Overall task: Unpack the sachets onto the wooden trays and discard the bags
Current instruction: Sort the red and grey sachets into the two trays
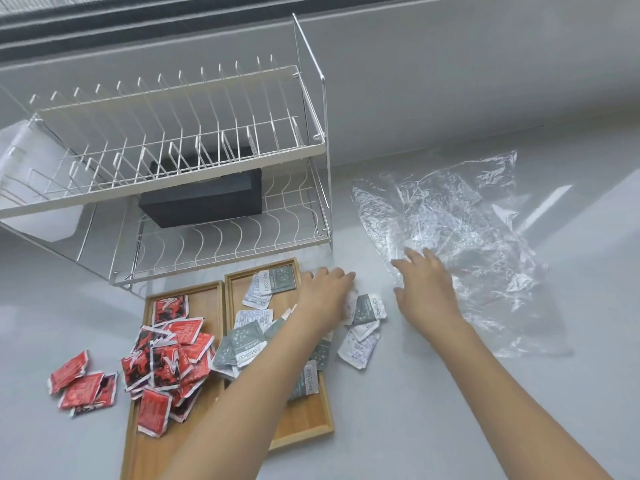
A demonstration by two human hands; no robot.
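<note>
Two wooden trays lie side by side on the counter. The left tray (204, 299) holds a heap of red sachets (173, 358). The right tray (304, 424) holds grey and white sachets (242, 344). A few more grey and white sachets (363, 327) lie on the counter just right of that tray, and three red sachets (81, 384) lie left of the trays. A clear, crumpled plastic bag (460, 237) is spread flat at the right. My left hand (323, 294) reaches over the right tray's edge with fingers extended. My right hand (424, 280) rests spread on the bag's near edge.
A white two-tier wire dish rack (207, 161) stands behind the trays, with a black box (204, 202) on its lower shelf. A white plastic container (20, 157) sits at the far left. A grey wall runs along the back of the counter.
</note>
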